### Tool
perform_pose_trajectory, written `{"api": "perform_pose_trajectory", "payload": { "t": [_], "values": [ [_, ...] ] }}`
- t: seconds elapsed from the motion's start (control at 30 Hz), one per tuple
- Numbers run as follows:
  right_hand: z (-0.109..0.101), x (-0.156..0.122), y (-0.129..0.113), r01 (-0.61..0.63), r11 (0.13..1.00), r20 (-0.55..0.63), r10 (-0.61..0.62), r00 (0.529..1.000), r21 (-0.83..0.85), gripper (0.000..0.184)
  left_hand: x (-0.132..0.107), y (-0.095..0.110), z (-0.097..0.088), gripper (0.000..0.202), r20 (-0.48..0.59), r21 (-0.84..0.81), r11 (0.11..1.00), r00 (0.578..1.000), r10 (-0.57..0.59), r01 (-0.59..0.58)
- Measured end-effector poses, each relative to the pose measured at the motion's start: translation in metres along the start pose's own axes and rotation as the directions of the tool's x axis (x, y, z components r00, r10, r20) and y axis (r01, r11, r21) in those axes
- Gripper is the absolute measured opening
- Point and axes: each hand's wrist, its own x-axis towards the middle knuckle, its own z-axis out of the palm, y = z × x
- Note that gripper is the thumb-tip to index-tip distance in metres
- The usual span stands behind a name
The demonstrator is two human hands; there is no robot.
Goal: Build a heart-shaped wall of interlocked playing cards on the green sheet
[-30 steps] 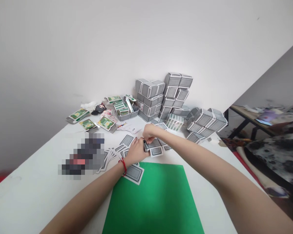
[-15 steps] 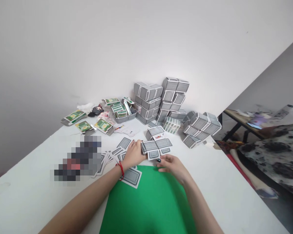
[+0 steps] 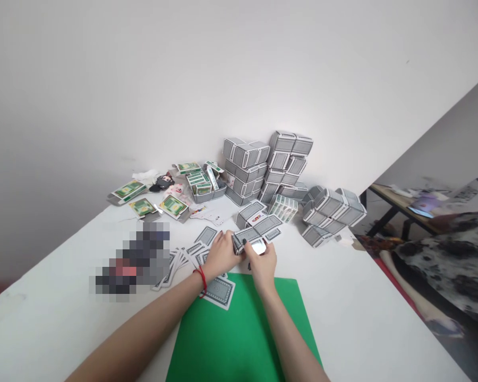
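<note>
My left hand (image 3: 221,253), a red string at its wrist, is closed on the left end of a small grey-backed pack of playing cards (image 3: 241,240) lying on the white table (image 3: 56,318). Right beside it, my right hand (image 3: 262,261) pinches a single card (image 3: 258,246) at the pack's right edge. More grey-backed cards (image 3: 267,225) fan out just beyond the pack. Under my left wrist lies one card (image 3: 220,292), overlapping the corner of a green mat (image 3: 242,339).
Stacked grey card bundles (image 3: 269,162) stand against the wall, with a lower pile (image 3: 334,207) to their right. Green card boxes (image 3: 173,206) and a small tray (image 3: 207,188) lie at the back left. Loose cards (image 3: 183,257) spread left of my hand. Another table (image 3: 402,204) stands right.
My right hand drew back from behind the pack to the mat's edge, then came up again to the pack's right side and took hold of a card. My left hand stayed put.
</note>
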Motion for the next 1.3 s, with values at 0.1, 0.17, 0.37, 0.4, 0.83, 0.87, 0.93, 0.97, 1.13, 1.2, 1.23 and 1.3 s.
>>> {"api": "perform_pose_trajectory", "payload": {
  "t": [0.1, 0.17, 0.37, 0.4, 0.83, 0.87, 0.93, 0.97, 1.13, 1.2, 1.23, 1.3],
  "values": [
    [0.002, 0.002, -0.003, 0.028, 1.000, -0.035, -0.028, 0.999, -0.001, 0.042, 0.000, 0.000, 0.000, 0.032, 0.013, 0.003, 1.000, 1.000, -0.022, 0.022],
    [0.002, 0.001, -0.005, 0.023, 0.999, -0.031, -0.024, 0.999, -0.024, 0.045, 0.000, -0.001, 0.002, 0.031, 0.008, 0.013, 1.000, 1.000, -0.024, 0.024],
    [0.009, -0.002, -0.004, -0.048, 0.997, -0.071, 0.043, 0.997, -0.067, 0.051, 0.000, -0.006, 0.007, 0.032, -0.008, 0.031, 0.999, 1.000, 0.015, -0.015],
    [0.010, -0.003, -0.004, -0.050, 0.997, -0.084, 0.044, 0.995, -0.063, 0.051, 0.000, -0.006, 0.007, 0.033, -0.001, 0.029, 1.000, 1.000, 0.011, -0.011],
    [0.013, -0.015, -0.020, -0.063, 0.974, -0.101, 0.042, 0.994, -0.216, 0.043, 0.000, -0.001, 0.000, 0.035, 0.062, 0.026, 1.000, 0.998, 0.005, -0.007],
    [0.014, -0.013, -0.018, -0.081, 0.983, -0.099, 0.065, 0.993, -0.166, 0.043, 0.000, 0.000, 0.000, 0.036, 0.056, 0.018, 1.000, 0.998, -0.005, 0.004],
    [0.016, -0.011, -0.015, -0.108, 0.994, -0.102, 0.105, 0.989, -0.027, 0.044, -0.002, 0.003, 0.000, 0.038, 0.012, -0.023, 0.999, 0.999, -0.038, 0.039],
    [0.017, -0.010, -0.013, -0.116, 0.992, -0.106, 0.121, 0.987, 0.053, 0.044, -0.002, 0.004, 0.001, 0.037, -0.015, -0.054, 0.997, 0.998, -0.062, 0.061],
    [0.019, -0.012, -0.011, -0.138, 0.942, -0.112, 0.179, 0.977, 0.306, 0.047, -0.007, 0.006, 0.004, 0.039, -0.084, -0.183, 0.978, 0.989, -0.119, 0.102],
    [0.019, -0.014, -0.012, -0.092, 0.946, -0.118, 0.135, 0.984, 0.312, 0.049, -0.008, 0.006, 0.005, 0.042, -0.109, -0.217, 0.973, 0.989, -0.103, 0.078],
    [0.018, -0.015, -0.013, -0.058, 0.950, -0.123, 0.100, 0.987, 0.306, 0.050, -0.009, 0.006, 0.006, 0.042, -0.116, -0.235, 0.970, 0.989, -0.092, 0.062],
    [0.018, -0.017, -0.013, -0.014, 0.956, -0.135, 0.056, 0.989, 0.294, 0.050, -0.010, 0.005, 0.006, 0.043, -0.125, -0.267, 0.963, 0.990, -0.072, 0.036]
  ]
}}
